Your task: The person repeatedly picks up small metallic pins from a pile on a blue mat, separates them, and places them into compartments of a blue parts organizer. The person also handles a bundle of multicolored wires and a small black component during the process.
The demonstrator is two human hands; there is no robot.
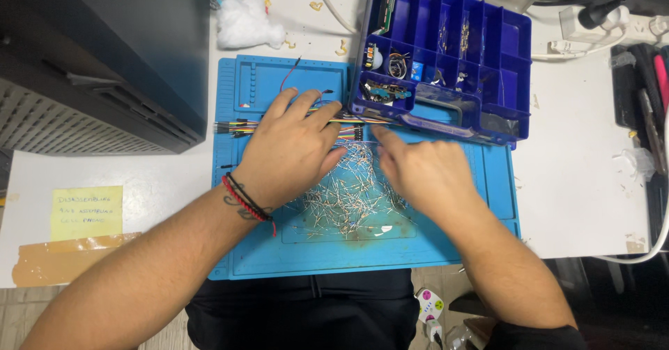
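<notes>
My left hand (294, 148) lies flat, fingers spread, on a bundle of coloured jumper wires (244, 124) at the upper middle of a blue work mat (265, 259). It wears red and black cords at the wrist. My right hand (425, 172) rests palm down just to the right, index finger stretched toward the wires' right end (366, 120). Between and under both hands lies a pile of small metal-legged components (348, 197). Whether either hand pinches anything is hidden.
A blue compartment organiser box (488, 43) with small electronic parts overlaps the mat's upper right. A dark machine case (97, 50) stands at left. A yellow note (87, 212) and brown tape sit on the white table. White fluff (244, 22) lies behind the mat; a power strip (599, 22) at far right.
</notes>
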